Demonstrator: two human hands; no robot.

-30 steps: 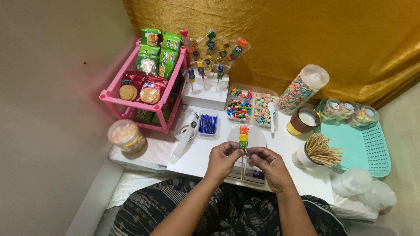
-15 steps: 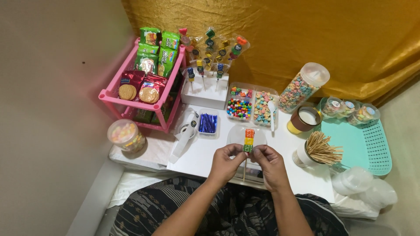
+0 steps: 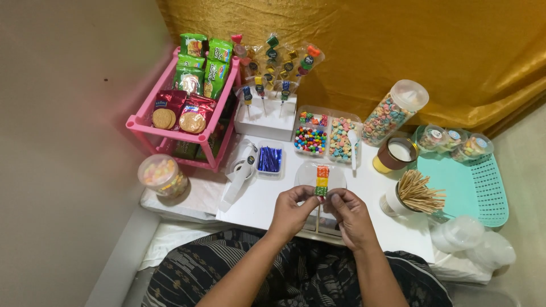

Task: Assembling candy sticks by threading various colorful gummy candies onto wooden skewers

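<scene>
My left hand [image 3: 294, 210] and my right hand [image 3: 349, 215] meet over the front of the white table [image 3: 267, 199]. Between their fingertips stands a thin wooden skewer [image 3: 318, 219] carrying three stacked candy cubes [image 3: 322, 181], orange on top, yellow in the middle, green at the bottom. Both hands pinch the skewer just below the green cube. A clear plastic wrapper [image 3: 335, 177] surrounds the candy. Behind it lies a divided clear tray [image 3: 327, 138] of coloured round candies and pastel cereal bits with a white spoon [image 3: 352, 149].
A pink rack [image 3: 170, 128] of snack packets stands at the back left. Wrapped candy skewers [image 3: 273, 68] stick from a white block. Right: cereal jar [image 3: 393, 112], tape roll [image 3: 395, 154], cup of skewers [image 3: 412, 196], teal tray [image 3: 472, 185] with small tubs. Blue twist ties [image 3: 269, 160] sit centre.
The candy skewer and both hands have shifted slightly right and toward me. The fingers have closed in tighter under the green cube.
</scene>
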